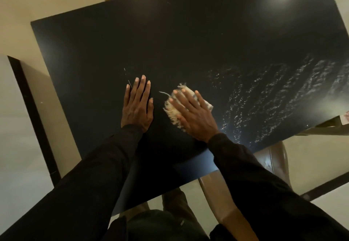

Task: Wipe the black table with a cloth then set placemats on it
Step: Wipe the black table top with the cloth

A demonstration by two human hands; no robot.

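Note:
The black table [179, 42] fills most of the view. A small pale cloth [171, 109] with a frayed edge lies on it near the front. My right hand [192, 114] presses flat on the cloth, fingers straight and spread. My left hand [137, 105] rests flat on the bare tabletop just left of the cloth, fingers straight, holding nothing. Wet streaks [273, 97] glisten on the table's right part. No placemat is in view.
A brown chair [275, 161] stands at the table's near right edge. A dark-edged panel [32, 112] stands to the left of the table. A thin scratch [127, 77] marks the tabletop by my left fingertips. Pale floor surrounds the table.

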